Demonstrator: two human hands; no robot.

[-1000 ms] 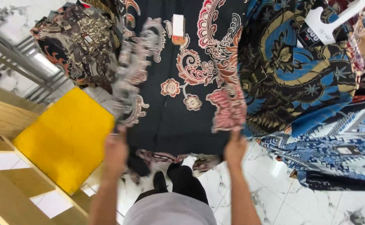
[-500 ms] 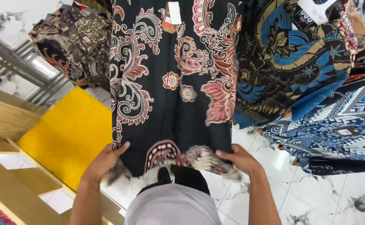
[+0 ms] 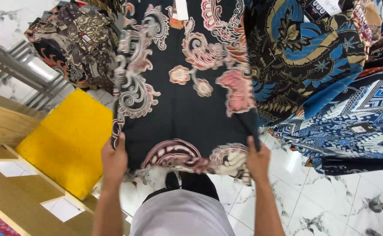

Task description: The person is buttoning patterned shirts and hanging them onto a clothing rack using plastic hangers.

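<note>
A black batik garment [image 3: 187, 105] with pink and cream floral swirls hangs in front of me, a small white tag near its top. My left hand [image 3: 114, 161] grips its lower left edge. My right hand [image 3: 258, 159] grips its lower right edge. Between them the cloth is held spread wide and lifted outward, with the patterned hem sagging in the middle above my feet.
More batik garments hang around: a brown one [image 3: 73, 39] at left, a blue and gold one [image 3: 301, 61] and a blue geometric one [image 3: 357, 126] at right. A yellow panel [image 3: 69, 140] lies on a wooden shelf unit [image 3: 12, 192] at left. The floor [image 3: 331, 205] is white marble tile.
Both hands have shifted up and outward along the hem, pulling the black garment wider and flatter. The view has tilted slightly.
</note>
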